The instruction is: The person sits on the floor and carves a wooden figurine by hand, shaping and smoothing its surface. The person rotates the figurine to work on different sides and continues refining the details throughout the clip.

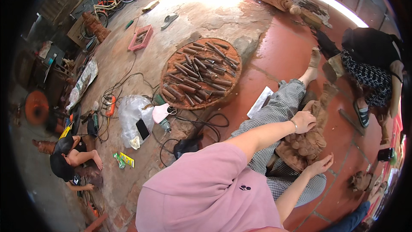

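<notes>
A brown carved wooden figure [312, 144] lies between my legs, its surface full of rounded relief. My left hand [304, 121], a bracelet at its wrist, is over the upper part of the carving with its fingers curled together. Whatever those fingers hold, if anything, is hidden. Beside the lower edge of the carving is my right hand [321, 164], its fingers loosely bent and apart from the thumb, with nothing visible in it. My checked trousers [274, 116] frame the piece on both sides.
A round basket [239, 71] of wood-handled carving chisels [199, 71] stands to the left. Beyond it lie a plastic bag [128, 114], a phone [143, 129], cables and a pink crate [148, 43]. Co-workers sit at far left [64, 159] and right [369, 60].
</notes>
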The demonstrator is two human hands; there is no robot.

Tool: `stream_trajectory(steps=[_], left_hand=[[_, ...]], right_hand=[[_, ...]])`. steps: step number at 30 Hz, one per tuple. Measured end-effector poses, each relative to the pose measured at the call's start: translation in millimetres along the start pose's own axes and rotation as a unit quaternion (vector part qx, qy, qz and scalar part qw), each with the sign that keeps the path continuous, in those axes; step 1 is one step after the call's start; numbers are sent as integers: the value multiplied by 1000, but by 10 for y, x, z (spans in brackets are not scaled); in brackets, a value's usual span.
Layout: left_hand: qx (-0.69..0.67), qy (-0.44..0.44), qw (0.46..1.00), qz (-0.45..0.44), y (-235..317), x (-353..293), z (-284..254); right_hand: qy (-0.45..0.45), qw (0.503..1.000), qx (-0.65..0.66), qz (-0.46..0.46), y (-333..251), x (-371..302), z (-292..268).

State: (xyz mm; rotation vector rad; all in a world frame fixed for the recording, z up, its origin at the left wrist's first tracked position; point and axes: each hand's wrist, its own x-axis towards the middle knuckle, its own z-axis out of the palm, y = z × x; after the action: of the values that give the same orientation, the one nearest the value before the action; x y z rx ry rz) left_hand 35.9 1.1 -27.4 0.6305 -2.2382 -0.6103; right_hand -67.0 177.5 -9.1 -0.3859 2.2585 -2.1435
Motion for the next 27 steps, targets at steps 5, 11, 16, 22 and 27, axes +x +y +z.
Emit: stream_trajectory(steps=[5,11,16,22,27], left_hand=[[-2,-7,1000,14,62,59,-72],[20,-22,1000,0,60,93,-150],[-12,-2,1000,21,46,92,-118],[-16,-21,1000,-4,98,118,-121],[-14,-30,999,-5,64,102,-106]], right_hand=[[-102,930,197,294,643,270,-220],[-106,985,133,1,-758,525,-80],[-178,847,199,-460,-2887,636,-253],[-237,710,182,-638,-3608,480,-717],[-236,695,156,-661,-3705,422,-796]])
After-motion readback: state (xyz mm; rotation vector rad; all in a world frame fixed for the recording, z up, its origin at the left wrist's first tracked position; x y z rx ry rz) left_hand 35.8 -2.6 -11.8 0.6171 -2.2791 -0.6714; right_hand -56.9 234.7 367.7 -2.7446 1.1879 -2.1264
